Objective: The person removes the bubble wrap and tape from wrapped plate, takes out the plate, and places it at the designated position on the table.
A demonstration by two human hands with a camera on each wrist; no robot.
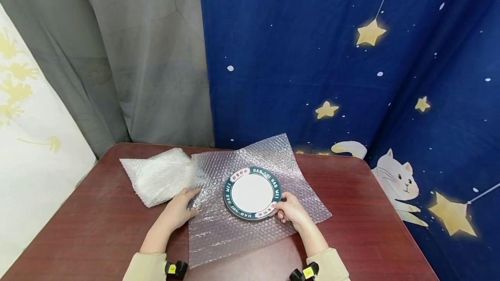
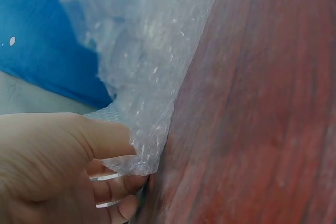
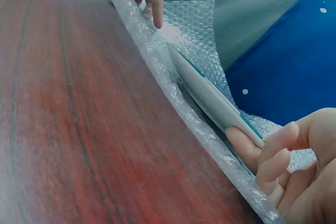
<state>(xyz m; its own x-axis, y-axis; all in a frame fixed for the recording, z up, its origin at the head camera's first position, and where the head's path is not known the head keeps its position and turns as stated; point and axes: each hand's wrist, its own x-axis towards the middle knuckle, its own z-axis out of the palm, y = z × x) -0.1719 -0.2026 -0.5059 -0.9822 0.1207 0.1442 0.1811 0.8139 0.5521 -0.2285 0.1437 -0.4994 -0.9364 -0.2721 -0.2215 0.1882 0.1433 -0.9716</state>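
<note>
A round plate (image 1: pixel 251 193) with a white centre and a green lettered rim lies over a sheet of bubble wrap (image 1: pixel 222 242). My right hand (image 1: pixel 291 209) grips the plate's right rim, thumb above and fingers beneath. In the right wrist view, the plate (image 3: pixel 210 95) stands tilted, its near side raised off the wrap. At the sheet's left edge, my left hand (image 1: pixel 179 209) touches the wrap with thumb and fingers spread apart. The left wrist view shows the wrap (image 2: pixel 152 66) partly covering that hand's thumb tip.
To the left sits a flat bundle in bubble wrap (image 1: pixel 166 177), close beside the sheet. Both lie on a reddish-brown wooden table (image 1: pixel 351 229). Grey curtain (image 1: pixel 156 55) and a blue star-patterned curtain (image 1: pixel 281 64) hang behind the table's far edge.
</note>
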